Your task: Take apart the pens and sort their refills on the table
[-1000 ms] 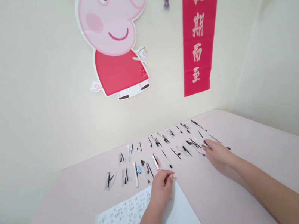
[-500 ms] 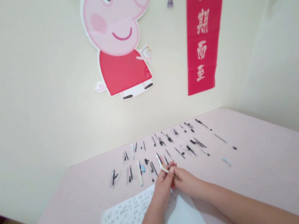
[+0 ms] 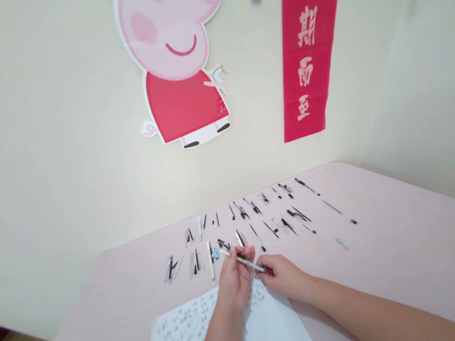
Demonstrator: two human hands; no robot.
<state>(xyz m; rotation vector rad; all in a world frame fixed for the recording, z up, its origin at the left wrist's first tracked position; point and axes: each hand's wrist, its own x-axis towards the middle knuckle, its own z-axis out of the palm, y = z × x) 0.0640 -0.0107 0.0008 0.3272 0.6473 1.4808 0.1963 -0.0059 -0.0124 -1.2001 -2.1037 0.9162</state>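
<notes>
My left hand point(image 3: 232, 279) is closed around a white pen point(image 3: 241, 259), which lies slanted across my fingers above the paper. My right hand point(image 3: 282, 275) pinches the pen's right end with its fingertips. Both hands meet over the top edge of a handwritten sheet of paper point(image 3: 194, 340) on the pink table point(image 3: 418, 255). Just beyond my hands lie rows of several pens and pen parts point(image 3: 257, 220).
A small light-blue pen part point(image 3: 342, 243) lies alone to the right of the rows. A long black pen point(image 3: 327, 205) sits at the far right. The table meets the wall, which carries a pink pig cutout point(image 3: 177, 57) and a red banner point(image 3: 306, 42).
My right hand left the far right pens and came in to meet my left hand. A white pen is now held between both hands, turned flatter and lower than half a second ago.
</notes>
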